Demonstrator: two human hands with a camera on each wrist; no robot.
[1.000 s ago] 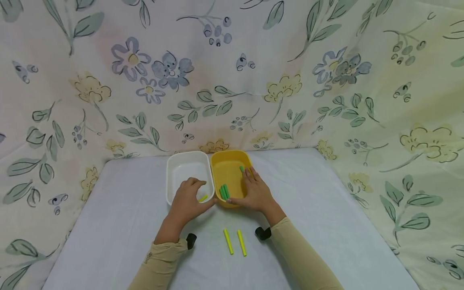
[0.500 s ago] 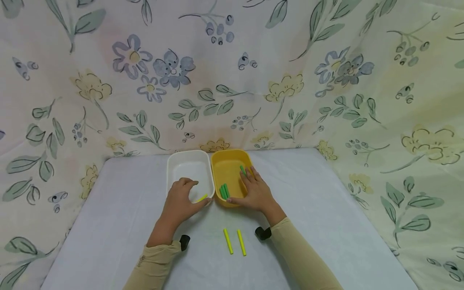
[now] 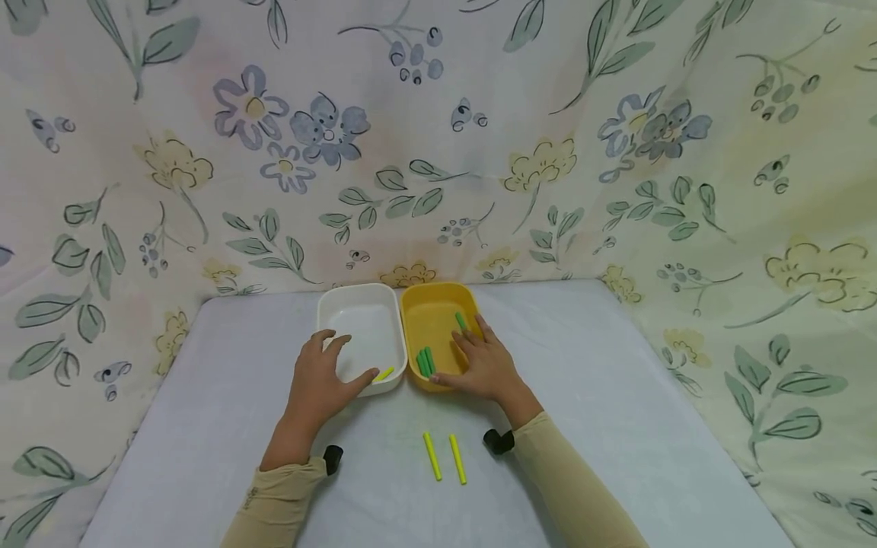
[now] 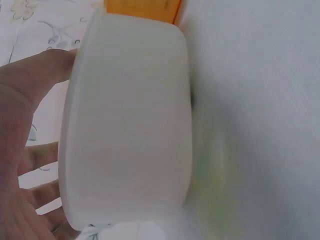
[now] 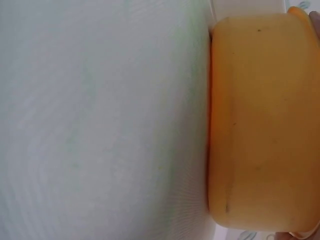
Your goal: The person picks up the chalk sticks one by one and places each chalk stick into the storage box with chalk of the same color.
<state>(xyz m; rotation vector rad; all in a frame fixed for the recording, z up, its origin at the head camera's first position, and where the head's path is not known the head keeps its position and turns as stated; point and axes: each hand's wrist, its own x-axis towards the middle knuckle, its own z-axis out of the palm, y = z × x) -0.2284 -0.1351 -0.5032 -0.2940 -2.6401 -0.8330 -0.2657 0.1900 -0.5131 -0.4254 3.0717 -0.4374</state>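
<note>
A white tray (image 3: 361, 327) and a yellow tray (image 3: 430, 320) stand side by side. My left hand (image 3: 320, 384) reaches over the white tray's near left corner with its fingers spread and nothing between them; its thumb lies near a yellow stick (image 3: 385, 374) inside. My right hand (image 3: 488, 368) spreads over the yellow tray's near right side, its thumb by the near rim. Green sticks (image 3: 425, 362) lie together in that tray's near left corner. Another green stick (image 3: 461, 320) lies by the right wall, just beyond my fingertips. Exact finger contact there cannot be told.
Two yellow sticks, a left one (image 3: 432, 457) and a right one (image 3: 457, 459), lie on the white cloth (image 3: 589, 365) in front of the trays. A floral curtain (image 3: 438, 152) hangs right behind them.
My left hand has moved left, away from the yellow stick in the white tray, and its fingers have spread wider. The right hand has stayed nearly still.
</note>
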